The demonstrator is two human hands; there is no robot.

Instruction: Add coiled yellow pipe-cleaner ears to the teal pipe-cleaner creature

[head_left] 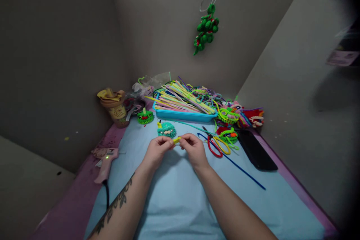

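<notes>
Head view: pinching a short yellow piece (176, 140) with left grip (156, 150) and right grip (194, 151), both narrow, just in front of the fuzzy turquoise figure (168, 129), left of the scissors (215, 152).

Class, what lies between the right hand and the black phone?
The head view shows scissors, a dark-blue pipe cleaner and green strands between the right hand and phone.

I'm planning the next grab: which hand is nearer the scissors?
Right. The right hand is just to the left of the scissors; the left hand is farther left, across the yellow piece both hands pinch.
</notes>
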